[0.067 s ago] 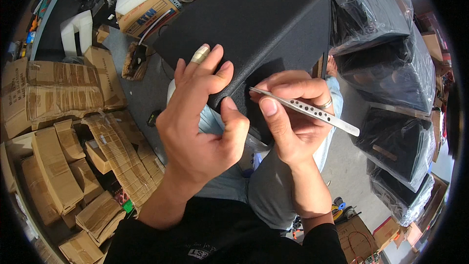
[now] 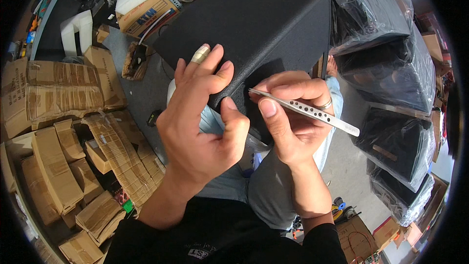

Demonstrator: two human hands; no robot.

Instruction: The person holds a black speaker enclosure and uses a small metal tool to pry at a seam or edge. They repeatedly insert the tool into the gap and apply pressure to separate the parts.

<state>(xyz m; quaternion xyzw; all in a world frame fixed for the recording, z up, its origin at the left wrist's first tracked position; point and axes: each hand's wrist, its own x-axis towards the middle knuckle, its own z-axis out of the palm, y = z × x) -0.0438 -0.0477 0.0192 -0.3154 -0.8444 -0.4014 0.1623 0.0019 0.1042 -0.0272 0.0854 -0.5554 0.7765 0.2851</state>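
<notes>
My right hand (image 2: 293,122) pinches a pair of silver tweezers (image 2: 312,111) between thumb and fingers. A row of dark round holes runs along their side, and their points aim left toward my other hand. A ring circles one finger of this hand. My left hand (image 2: 200,122) is held over the near corner of a large black textured cabinet (image 2: 234,19), fingers apart and partly bent, with nothing visible in it. Pale tape wraps one of its fingers. Whether the left fingertips touch the cabinet, I cannot tell. The cabinet stands in front of my legs.
Plastic-wrapped black cabinets (image 2: 391,73) line the right side. Flattened and open cardboard boxes (image 2: 63,161) crowd the left. White foam pieces (image 2: 77,33) and a printed carton (image 2: 146,14) sit at the far left. Tools and spools (image 2: 344,210) lie on the floor at lower right.
</notes>
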